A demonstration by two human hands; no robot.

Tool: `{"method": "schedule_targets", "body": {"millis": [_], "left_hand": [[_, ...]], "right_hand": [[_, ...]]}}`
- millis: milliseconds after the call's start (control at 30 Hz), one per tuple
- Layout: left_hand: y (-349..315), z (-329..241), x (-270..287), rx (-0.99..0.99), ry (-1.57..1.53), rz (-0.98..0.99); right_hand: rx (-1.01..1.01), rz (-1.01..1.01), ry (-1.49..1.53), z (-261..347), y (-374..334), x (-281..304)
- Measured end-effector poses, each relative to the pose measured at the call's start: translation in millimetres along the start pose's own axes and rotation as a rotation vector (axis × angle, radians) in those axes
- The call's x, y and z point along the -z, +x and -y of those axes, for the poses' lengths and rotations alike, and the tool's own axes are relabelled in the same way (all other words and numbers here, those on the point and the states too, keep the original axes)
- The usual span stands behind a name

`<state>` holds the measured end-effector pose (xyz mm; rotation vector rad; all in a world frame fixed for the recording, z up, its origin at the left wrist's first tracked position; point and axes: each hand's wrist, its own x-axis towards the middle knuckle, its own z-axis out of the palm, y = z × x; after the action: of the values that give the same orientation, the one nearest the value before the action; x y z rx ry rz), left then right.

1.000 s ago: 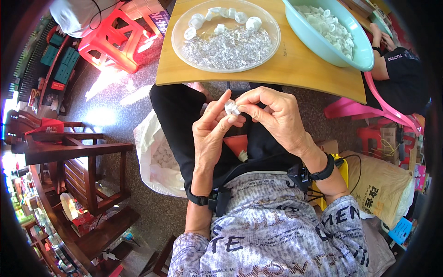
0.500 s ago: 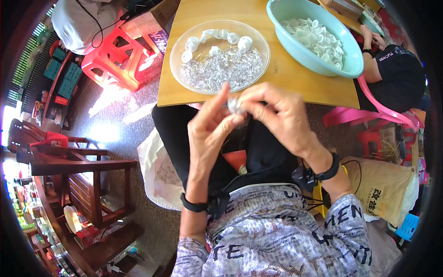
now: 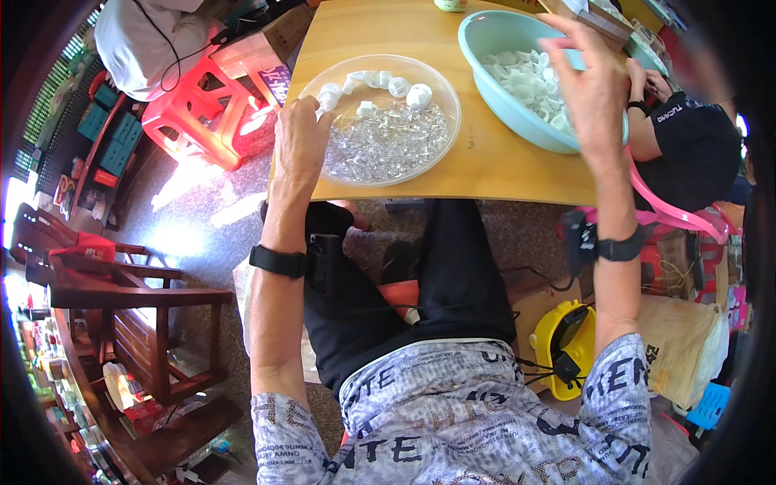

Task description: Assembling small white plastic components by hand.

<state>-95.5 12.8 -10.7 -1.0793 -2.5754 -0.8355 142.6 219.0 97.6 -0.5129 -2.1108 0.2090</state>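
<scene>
My left hand (image 3: 301, 145) is at the left rim of a round clear plastic tray (image 3: 388, 179), its fingertips closed on a small white plastic piece (image 3: 327, 97). Several more white round pieces (image 3: 419, 96) sit in an arc along the tray's far side. A heap of small clear plastic parts (image 3: 388, 141) fills the near half. Over the right side of a pale turquoise basin (image 3: 517, 133), my right hand (image 3: 594, 93) is raised and slightly blurred, fingers apart, holding nothing I can see. White translucent cup-like pieces (image 3: 521, 77) lie in the basin.
The yellow wooden table (image 3: 493, 174) carries tray and basin. A person in a dark shirt (image 3: 695, 145) sits at the right by a pink chair (image 3: 671, 210). A red stool (image 3: 198, 113) and a wooden chair (image 3: 137, 299) stand left. A yellow container (image 3: 562, 347) is low right.
My hands, together over a small white piece in front of the table before, have separated. The left has moved to the tray's left rim, the right up over the basin. The view has shifted slightly.
</scene>
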Motion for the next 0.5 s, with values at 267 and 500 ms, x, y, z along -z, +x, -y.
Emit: {"method": "schedule_targets", "body": {"millis": [267, 500], "left_hand": [[3, -11, -6, 0.024, 0.119, 0.039], [-38, -21, 26, 0.063, -0.414, -0.072]], "right_hand": [[0.247, 0.499, 0.097, 47, -49, -91], [0.280, 0.562, -0.001, 38, -54, -131]]}}
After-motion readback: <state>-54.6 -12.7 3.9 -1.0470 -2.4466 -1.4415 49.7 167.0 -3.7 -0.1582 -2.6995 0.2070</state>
